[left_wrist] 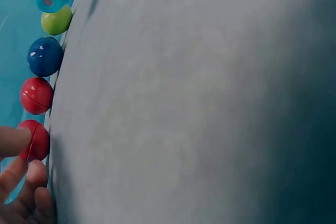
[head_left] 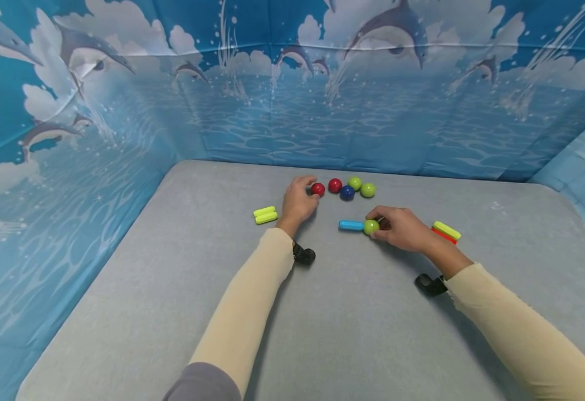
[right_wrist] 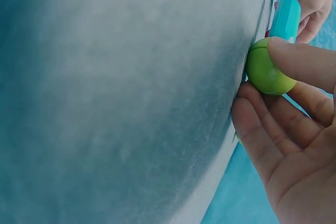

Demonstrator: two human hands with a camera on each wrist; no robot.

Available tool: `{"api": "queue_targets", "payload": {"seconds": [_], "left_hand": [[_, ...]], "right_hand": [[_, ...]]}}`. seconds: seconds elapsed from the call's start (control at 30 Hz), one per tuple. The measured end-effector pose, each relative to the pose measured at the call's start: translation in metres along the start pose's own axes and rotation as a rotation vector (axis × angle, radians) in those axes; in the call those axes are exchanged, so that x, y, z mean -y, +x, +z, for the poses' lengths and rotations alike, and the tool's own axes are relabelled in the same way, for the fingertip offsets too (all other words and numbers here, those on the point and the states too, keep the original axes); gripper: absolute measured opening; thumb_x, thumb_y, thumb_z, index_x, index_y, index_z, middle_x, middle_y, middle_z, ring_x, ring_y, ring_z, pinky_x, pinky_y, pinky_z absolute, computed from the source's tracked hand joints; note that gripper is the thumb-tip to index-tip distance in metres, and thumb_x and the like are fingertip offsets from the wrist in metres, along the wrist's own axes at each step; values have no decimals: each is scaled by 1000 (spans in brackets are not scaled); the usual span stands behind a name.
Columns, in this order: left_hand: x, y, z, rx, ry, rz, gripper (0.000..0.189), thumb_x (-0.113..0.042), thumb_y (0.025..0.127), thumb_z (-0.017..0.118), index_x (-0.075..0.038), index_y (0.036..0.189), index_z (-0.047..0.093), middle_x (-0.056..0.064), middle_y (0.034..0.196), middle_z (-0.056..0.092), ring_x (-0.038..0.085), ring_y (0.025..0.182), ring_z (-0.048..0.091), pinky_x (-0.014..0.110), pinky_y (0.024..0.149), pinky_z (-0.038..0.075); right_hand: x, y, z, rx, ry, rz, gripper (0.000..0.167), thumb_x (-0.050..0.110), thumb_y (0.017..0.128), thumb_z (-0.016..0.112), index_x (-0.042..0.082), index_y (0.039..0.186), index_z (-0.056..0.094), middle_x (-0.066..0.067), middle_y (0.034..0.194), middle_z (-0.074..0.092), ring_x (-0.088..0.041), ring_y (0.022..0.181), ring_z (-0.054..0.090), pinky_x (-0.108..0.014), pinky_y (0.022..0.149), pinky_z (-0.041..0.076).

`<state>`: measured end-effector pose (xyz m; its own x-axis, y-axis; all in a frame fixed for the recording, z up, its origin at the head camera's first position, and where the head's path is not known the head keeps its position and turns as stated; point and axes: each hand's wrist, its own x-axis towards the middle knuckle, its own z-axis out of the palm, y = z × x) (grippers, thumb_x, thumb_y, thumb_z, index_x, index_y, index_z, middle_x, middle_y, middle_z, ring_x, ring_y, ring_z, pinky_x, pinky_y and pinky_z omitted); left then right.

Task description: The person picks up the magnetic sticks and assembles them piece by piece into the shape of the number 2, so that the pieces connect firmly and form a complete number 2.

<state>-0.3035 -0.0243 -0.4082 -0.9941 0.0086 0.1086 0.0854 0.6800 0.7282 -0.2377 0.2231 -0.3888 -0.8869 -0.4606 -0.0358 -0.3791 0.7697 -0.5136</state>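
1. Blue cloth printed with dolphins (head_left: 97, 111) stands behind and to the left of the grey surface (head_left: 182, 312).
2. Two yellow-green sticks (head_left: 265, 215) lie side by side on the surface, just left of the left hand (head_left: 298, 205).
3. The left hand, its beige sleeve (head_left: 244, 301) reaching up from below, pinches a red ball (head_left: 317, 190) between thumb and fingers near the far edge. A black wrist camera (head_left: 304, 255) shows at that wrist.
4. Right of that ball comes a second red ball (head_left: 335, 185), apart from it, then a dark blue ball (head_left: 347, 192) just beside, set slightly nearer the person.
5. Nearer the person than this group, a light blue stick (head_left: 351, 225) points left and right; its right end meets a held green ball (head_left: 371, 226).
6. Two more green balls (head_left: 367, 190) sit close together at the right end of the far group.
7. The right hand (head_left: 400, 229) grips the held green ball, thumb on one side and fingers on the other.
8. Beyond that wrist, a yellow-green stick (head_left: 447, 230) and a red stick (head_left: 444, 236) lie against each other, partly behind the forearm.
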Motion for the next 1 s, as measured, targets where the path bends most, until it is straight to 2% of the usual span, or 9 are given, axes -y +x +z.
{"api": "queue_targets", "payload": {"seconds": [0.17, 0.33, 0.47, 1.0], "left_hand": [[-1, 3, 7, 3, 68, 13, 51, -18, 94, 67, -21, 143, 53, 3, 144, 54, 21, 134, 51, 39, 111, 44], [0, 4, 11, -2, 94, -16, 44, -21, 96, 65, -24, 139, 57, 1, 142, 57, 20, 131, 54, 38, 107, 47], [2, 4, 12, -5, 75, -23, 41, -20, 96, 64, -24, 137, 59, 0, 144, 57, 20, 133, 54, 39, 108, 46], [6, 1, 7, 55, -11, 1, 41, -18, 96, 64, -19, 137, 60, 3, 144, 58, 22, 136, 51, 38, 112, 43]], "right_hand": [[0, 0, 0, 5, -2, 4, 32, 10, 92, 69, 3, 123, 62, -17, 118, 69, -28, 103, 67, -49, 91, 55], [1, 0, -1, 9, 0, 9, 32, 10, 92, 68, 4, 123, 62, -17, 119, 68, -28, 104, 67, -50, 92, 55], [2, 1, -1, 9, 1, 8, 32, 11, 92, 68, 4, 123, 62, -17, 119, 69, -28, 103, 67, -49, 91, 55], [1, 1, 0, 14, 1, 8, 32, 9, 92, 68, 3, 123, 61, -18, 119, 69, -29, 105, 67, -50, 92, 54]]}}
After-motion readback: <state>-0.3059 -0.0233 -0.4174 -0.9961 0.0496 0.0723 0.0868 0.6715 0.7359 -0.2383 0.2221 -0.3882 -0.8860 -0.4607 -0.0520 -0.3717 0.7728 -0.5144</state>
